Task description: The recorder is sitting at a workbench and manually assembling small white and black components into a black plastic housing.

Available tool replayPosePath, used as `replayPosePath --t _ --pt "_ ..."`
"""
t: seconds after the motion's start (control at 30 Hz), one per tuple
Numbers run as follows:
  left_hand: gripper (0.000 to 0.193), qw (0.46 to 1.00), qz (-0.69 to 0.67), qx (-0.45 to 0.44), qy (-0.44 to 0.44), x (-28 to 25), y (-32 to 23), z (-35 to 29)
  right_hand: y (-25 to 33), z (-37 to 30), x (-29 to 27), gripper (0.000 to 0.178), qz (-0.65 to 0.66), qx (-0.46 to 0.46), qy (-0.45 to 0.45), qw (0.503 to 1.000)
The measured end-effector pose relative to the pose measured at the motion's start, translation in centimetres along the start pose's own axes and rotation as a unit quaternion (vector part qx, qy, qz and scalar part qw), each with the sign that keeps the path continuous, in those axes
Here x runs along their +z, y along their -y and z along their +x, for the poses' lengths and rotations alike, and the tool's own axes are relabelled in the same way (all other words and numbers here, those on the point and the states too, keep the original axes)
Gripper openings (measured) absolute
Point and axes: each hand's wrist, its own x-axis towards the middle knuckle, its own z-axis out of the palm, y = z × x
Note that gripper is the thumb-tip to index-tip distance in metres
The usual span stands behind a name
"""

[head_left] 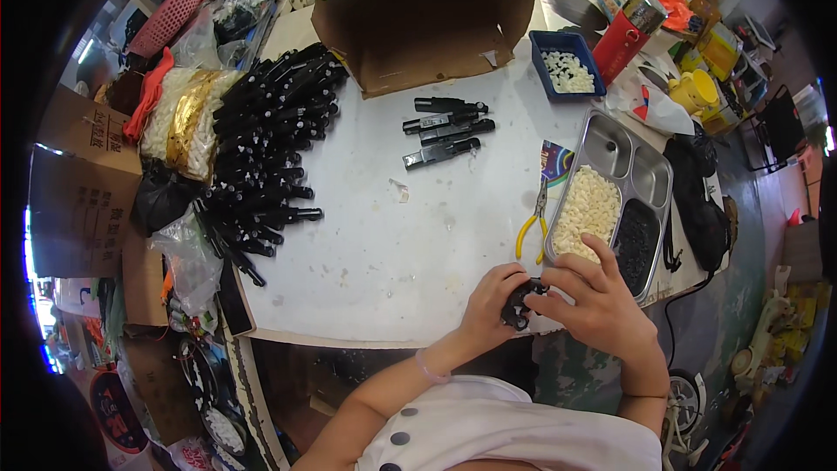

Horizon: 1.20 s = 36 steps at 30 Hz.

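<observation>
Cluttered workshop space surrounds a white table [384, 235], with cardboard boxes and bags crowding its left edge. On the table's left a big heap of black plastic parts [266, 139] lies stacked, probably kept as stock within reach. Further right, four more black pieces [446, 131] lie set apart in front of an open cardboard box [427, 17]. Yellow-handled pliers [534, 225] rest just beside a metal compartment tray [656, 176], whose sections hold white bits [588, 209] and black bits [636, 244], sorted so either can be picked quickly. A blue bin [567, 42] of white bits sits behind it. At the near edge, the left hand [488, 310] and right hand [593, 301] close together around a small black part [520, 303], holding it between them; the right index finger stretches toward the tray.
</observation>
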Motion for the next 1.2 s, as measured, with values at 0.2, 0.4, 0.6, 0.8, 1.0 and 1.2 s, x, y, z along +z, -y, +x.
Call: replayPosePath --t 0.2,0.4,0.6,0.8,1.0,1.2 --pt "0.065 1.000 -0.005 -0.013 -0.004 0.4 0.0 -0.1 -0.1 -0.1 0.1 0.032 -0.064 -0.018 -0.030 0.997" --pt "0.065 1.000 -0.006 0.001 0.005 0.0 -0.2 0.2 -0.9 -1.2 -0.1 0.038 -0.039 0.008 -0.078 0.996" --pt "0.065 1.000 0.010 0.001 0.004 0.1 -0.3 0.2 -0.8 -0.6 0.7 0.037 -0.023 -0.028 -0.042 0.998" --pt "0.064 1.000 0.012 0.005 -0.002 0.2 0.0 0.1 -1.0 -0.2 0.6 0.033 -0.042 -0.042 -0.031 0.998" --pt "0.061 1.000 0.006 0.009 -0.008 0.3 -0.2 0.2 -1.3 -0.7 0.7 0.028 -0.034 -0.048 -0.057 0.997" --pt "0.062 1.000 0.026 -0.005 0.015 0.2 -0.4 0.3 -1.2 -0.5 0.9 0.040 -0.001 -0.035 -0.029 0.999"
